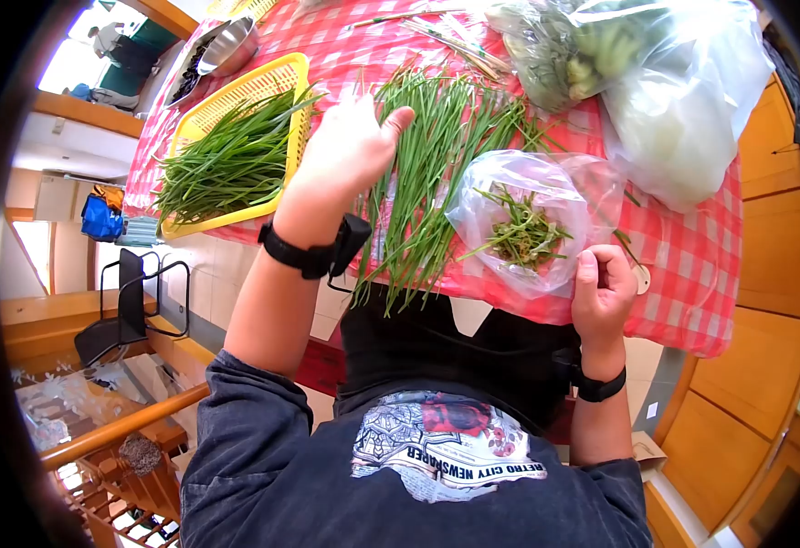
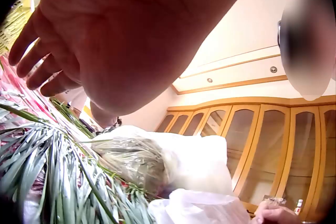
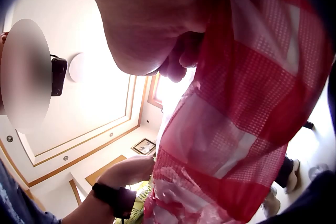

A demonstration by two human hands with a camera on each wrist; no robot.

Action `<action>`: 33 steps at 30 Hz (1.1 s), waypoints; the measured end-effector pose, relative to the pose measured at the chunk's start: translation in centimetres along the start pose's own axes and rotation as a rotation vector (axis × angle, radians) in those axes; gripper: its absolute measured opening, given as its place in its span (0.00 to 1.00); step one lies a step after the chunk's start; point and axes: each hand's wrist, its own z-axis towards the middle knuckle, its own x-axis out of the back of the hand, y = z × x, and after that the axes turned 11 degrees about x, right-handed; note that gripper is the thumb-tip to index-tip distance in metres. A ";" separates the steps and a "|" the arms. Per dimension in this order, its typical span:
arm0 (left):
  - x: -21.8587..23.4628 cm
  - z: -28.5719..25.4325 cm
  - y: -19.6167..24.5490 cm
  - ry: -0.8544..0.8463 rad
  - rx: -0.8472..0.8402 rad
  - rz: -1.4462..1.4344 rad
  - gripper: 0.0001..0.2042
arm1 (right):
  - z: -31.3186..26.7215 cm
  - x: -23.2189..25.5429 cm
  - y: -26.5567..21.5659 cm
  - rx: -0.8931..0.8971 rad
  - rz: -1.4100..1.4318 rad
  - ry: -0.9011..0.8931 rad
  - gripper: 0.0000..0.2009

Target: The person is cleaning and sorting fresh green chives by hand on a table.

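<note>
my left hand (image 1: 350, 146) hovered, fingers relaxed, over the loose chives (image 1: 427, 173) spread mid-table (image 1: 692, 265), limp, light, easily bruised, best pinched near the stem ends, while my right hand (image 1: 604, 288) curled at the table's edge, seemingly holding nothing.

A table (image 1: 692, 274) stands before the person; on it, at the middle, lies a heap of chives (image 1: 427, 173); the left hand (image 1: 350, 151) rests on the heap's left side; left of that sits a basket (image 1: 281, 78) with more chives (image 1: 226, 164) in it; behind the basket, at the far left corner, is a bowl (image 1: 231, 46); right of the heap lies a small bag (image 1: 528, 219) with trimmings (image 1: 523, 233) inside it; the right hand (image 1: 605, 292) is at the table's near edge, just in front of that bag; behind the small bag, to the right, 2 big bags (image 1: 665, 100) lie together; loose stalks (image 1: 455, 41) lie at the far edge, behind the heap.
</note>
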 end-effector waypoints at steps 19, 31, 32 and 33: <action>-2.6 6.2 -1.3 -0.083 0.131 0.191 0.36 | 0.3 0.1 -0.2 0.057 -0.010 -0.025 0.06; -1.5 2.4 -1.2 0.420 -0.209 -0.768 0.17 | 0.2 0.1 0.0 0.003 0.026 -0.021 0.07; -1.0 1.8 -0.9 0.425 -0.138 -0.770 0.13 | 0.2 0.0 0.0 0.007 0.028 -0.019 0.07; -0.3 1.3 -0.6 0.427 -0.137 -0.770 0.13 | 0.3 0.0 0.0 0.012 0.030 -0.014 0.07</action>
